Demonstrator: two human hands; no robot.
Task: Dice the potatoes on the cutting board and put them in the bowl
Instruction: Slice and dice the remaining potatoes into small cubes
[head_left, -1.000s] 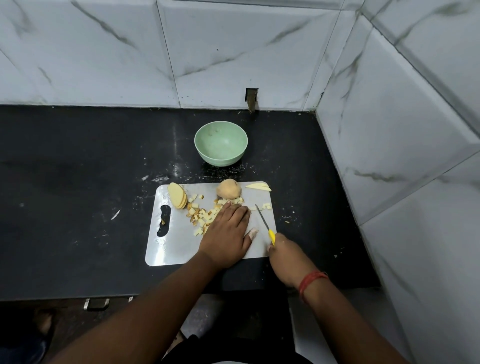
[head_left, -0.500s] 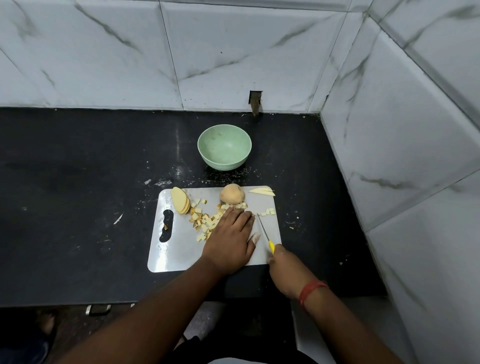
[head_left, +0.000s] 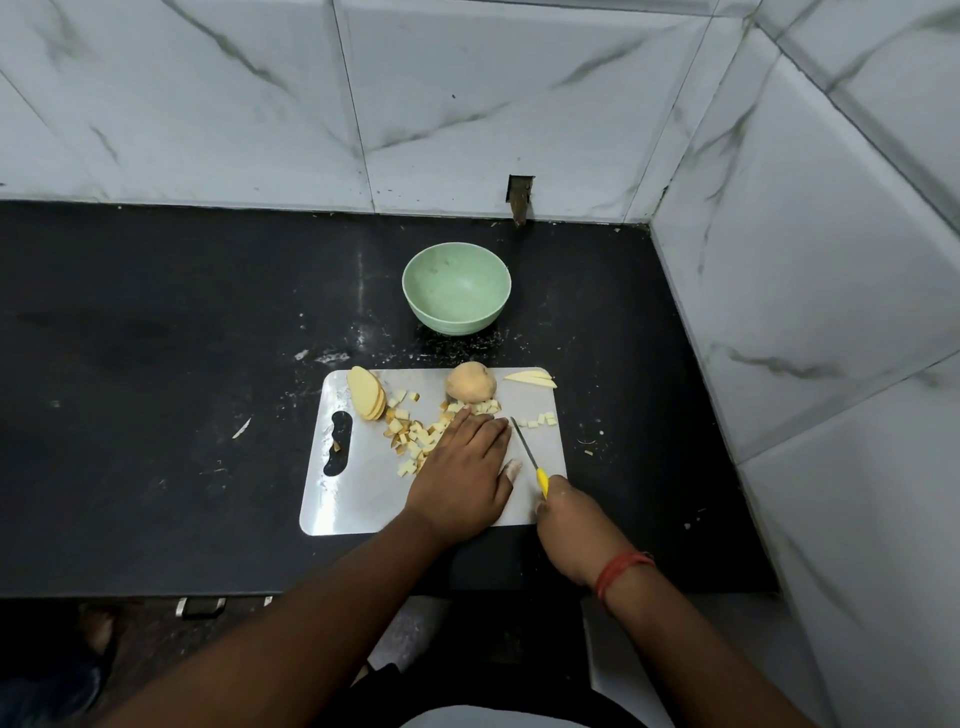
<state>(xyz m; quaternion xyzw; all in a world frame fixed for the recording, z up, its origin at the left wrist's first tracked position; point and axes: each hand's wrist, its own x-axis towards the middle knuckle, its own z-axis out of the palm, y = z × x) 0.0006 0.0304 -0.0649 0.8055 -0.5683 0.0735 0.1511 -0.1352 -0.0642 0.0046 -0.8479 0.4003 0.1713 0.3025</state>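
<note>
Two forearms come up from the bottom edge onto a white cutting board (head_left: 358, 499) on a black counter (head_left: 156, 415). Going L to R: stack of potato slices (head_left: 366, 399) at the board's far-left corner, then a scatter of diced potato (head_left: 410, 436) mid-board. L hand (head_left: 462, 478) lies palm down on the board, fingers straight & pressed together, tips at the near edge of the dice pile; it covers whatever is under it, so can't tell what it pins. Uncut potato chunk (head_left: 471, 382) sits just beyond the fingertips. R hand (head_left: 571, 525), w/ red thread at the wrist, grips the yellow handle of a knife (head_left: 525, 451); blade angles up-left beside the L fingers. Few more cubes (head_left: 540, 420) right of the tip, 2 wedges (head_left: 532, 378) at the far-right corner. Green bowl (head_left: 457, 286) stands beyond the board, no potato in it. R fingers hidden behind the hand's back.
</note>
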